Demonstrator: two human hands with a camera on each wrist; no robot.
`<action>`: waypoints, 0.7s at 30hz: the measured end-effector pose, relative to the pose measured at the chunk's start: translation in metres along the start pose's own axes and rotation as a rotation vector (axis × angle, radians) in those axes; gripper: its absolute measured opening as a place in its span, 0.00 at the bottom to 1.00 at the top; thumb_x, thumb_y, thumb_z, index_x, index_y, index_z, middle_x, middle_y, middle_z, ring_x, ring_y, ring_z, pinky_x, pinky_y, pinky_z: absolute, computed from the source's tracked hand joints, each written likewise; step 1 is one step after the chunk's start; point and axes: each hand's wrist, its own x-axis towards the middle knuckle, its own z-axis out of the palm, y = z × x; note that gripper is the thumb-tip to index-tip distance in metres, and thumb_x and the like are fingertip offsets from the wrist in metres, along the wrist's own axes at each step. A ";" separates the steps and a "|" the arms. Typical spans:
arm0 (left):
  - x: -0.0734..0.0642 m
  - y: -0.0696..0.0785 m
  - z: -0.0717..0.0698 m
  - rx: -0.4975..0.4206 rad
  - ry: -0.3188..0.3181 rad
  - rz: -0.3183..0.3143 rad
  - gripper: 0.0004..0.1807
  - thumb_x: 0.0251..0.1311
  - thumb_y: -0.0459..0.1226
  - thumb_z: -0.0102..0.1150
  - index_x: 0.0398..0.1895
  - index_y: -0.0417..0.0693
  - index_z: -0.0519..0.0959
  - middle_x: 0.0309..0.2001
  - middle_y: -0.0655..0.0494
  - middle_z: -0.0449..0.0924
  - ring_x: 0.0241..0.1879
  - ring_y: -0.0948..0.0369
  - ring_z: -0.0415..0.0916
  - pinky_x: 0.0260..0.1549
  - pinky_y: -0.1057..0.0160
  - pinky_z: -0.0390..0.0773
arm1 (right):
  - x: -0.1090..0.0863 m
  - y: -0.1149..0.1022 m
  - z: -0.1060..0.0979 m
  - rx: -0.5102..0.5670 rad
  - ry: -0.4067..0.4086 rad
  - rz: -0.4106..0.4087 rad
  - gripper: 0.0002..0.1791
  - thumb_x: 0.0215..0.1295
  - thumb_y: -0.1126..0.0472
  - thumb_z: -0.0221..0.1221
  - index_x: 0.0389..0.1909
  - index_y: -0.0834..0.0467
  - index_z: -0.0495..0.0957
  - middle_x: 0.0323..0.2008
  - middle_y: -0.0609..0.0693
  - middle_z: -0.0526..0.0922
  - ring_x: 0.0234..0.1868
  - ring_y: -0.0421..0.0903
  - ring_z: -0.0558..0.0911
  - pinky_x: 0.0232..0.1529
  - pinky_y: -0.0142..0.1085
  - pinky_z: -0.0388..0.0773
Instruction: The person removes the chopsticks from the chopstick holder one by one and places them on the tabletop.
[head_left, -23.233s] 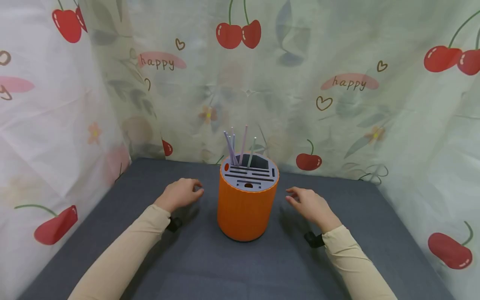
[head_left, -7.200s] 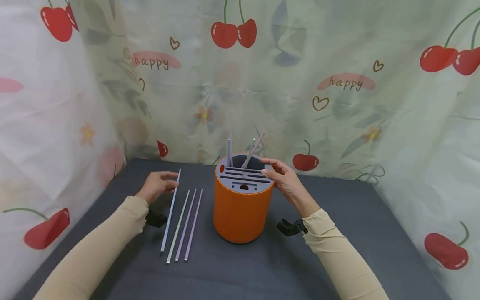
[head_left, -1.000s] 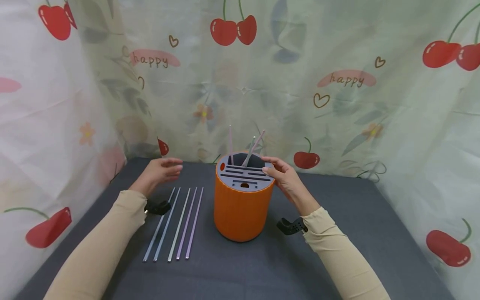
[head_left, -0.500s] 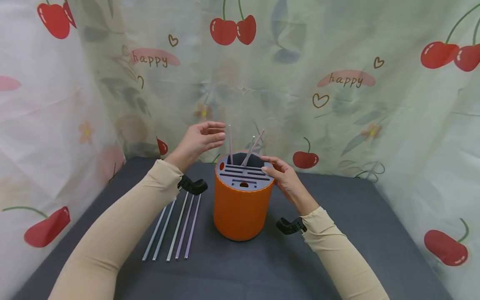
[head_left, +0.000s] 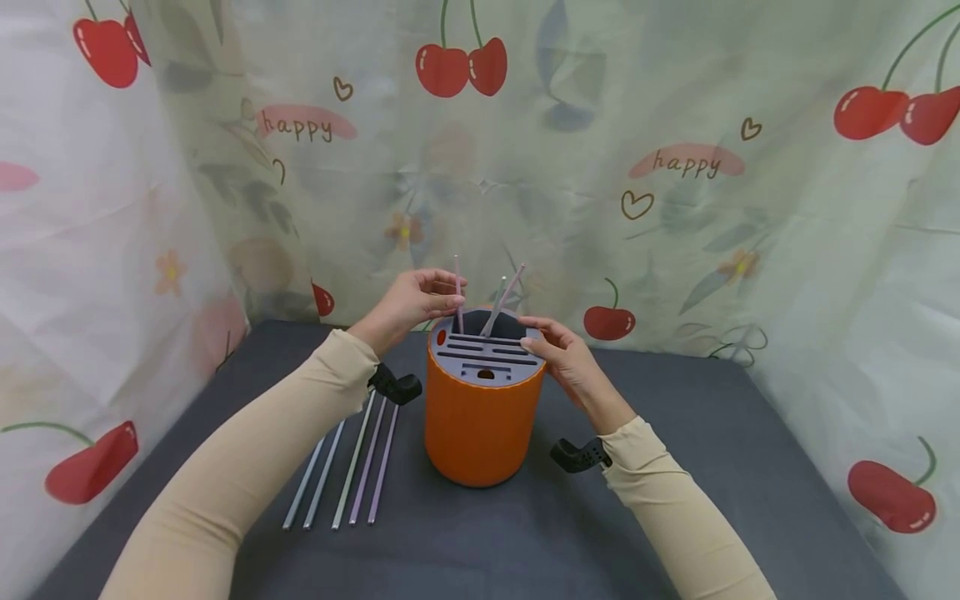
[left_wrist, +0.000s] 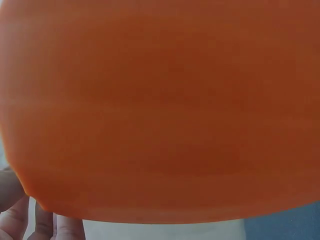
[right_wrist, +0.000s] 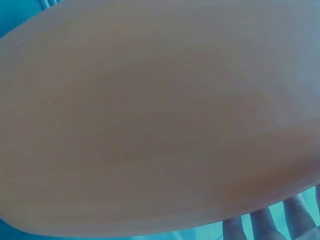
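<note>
Left hand (head_left: 411, 304): at the left rim of the holder (head_left: 483, 429), thumb and fingers about the pink stick (head_left: 457, 267); whether pinched, I cannot tell.
Pink stick: upright inside the holder.
Right hand (head_left: 566, 358): clamped on the holder's right rim.
Tip: a sideways pull might tilt the holder, should that grip slacken.
Roll: a low forearm could scatter the loose sticks (head_left: 352, 467) left of the holder.

The site presented as a screened-off booth (head_left: 847, 275): cherry-printed cloth (head_left: 517, 158), lettered "happy", lined the back and both sides of a dark worktop (head_left: 465, 550). Black wrist-worn cameras (head_left: 395, 385) indicated a recording set-up. The wider premises could not be determined.
</note>
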 end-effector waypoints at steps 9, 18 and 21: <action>0.001 -0.004 -0.002 -0.040 -0.012 0.015 0.12 0.56 0.29 0.60 0.44 0.37 0.76 0.49 0.48 0.76 0.50 0.47 0.73 0.47 0.60 0.77 | 0.001 -0.001 0.000 -0.004 0.009 0.012 0.23 0.63 0.61 0.58 0.59 0.57 0.69 0.66 0.48 0.62 0.60 0.48 0.67 0.55 0.39 0.70; -0.003 0.021 -0.007 -0.232 0.074 0.278 0.09 0.54 0.26 0.61 0.40 0.38 0.79 0.38 0.50 0.79 0.36 0.60 0.78 0.45 0.58 0.79 | 0.000 -0.001 0.001 0.008 -0.006 0.004 0.23 0.63 0.60 0.59 0.59 0.57 0.69 0.68 0.47 0.58 0.68 0.45 0.56 0.61 0.45 0.63; -0.007 0.047 -0.018 -0.367 0.105 0.429 0.08 0.53 0.24 0.61 0.37 0.39 0.80 0.35 0.51 0.79 0.33 0.61 0.78 0.41 0.63 0.80 | 0.000 -0.001 0.001 0.012 -0.009 0.000 0.24 0.63 0.61 0.58 0.60 0.58 0.68 0.68 0.47 0.58 0.69 0.45 0.54 0.62 0.47 0.61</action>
